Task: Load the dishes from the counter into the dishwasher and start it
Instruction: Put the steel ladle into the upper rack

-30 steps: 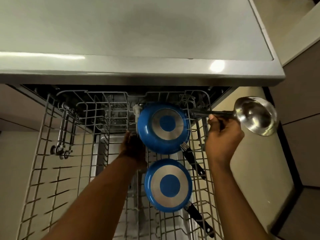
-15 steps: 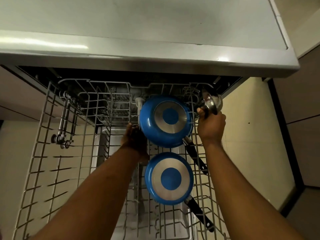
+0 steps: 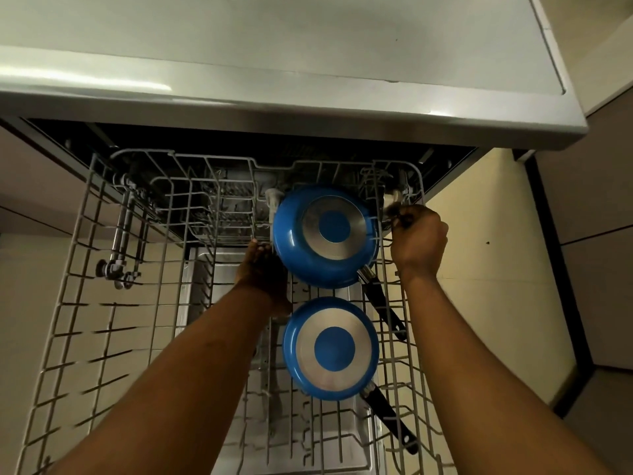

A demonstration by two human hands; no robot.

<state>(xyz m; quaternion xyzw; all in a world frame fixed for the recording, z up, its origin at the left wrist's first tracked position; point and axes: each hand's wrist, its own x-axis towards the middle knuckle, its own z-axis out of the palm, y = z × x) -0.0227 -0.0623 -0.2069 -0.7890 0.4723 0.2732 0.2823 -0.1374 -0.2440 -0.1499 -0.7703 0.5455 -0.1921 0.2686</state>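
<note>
Two blue pans lie upside down along the right side of the pulled-out dishwasher rack (image 3: 144,151), the far pan (image 3: 325,234) behind the near pan (image 3: 330,347). The far pan partly covers the left hand (image 3: 262,272), which sits at its left edge; whether those fingers grip anything cannot be told. The right hand (image 3: 419,240) is at the rack's far right corner, fingers curled round a steel ladle (image 3: 392,200), which shows only as a blurred shiny patch among the wires. Both forearms stretch forward, cut off by the bottom edge. A pale worktop (image 3: 274,63) overhangs the rack.

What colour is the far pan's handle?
Black; the handle shows best in the head view.
</note>
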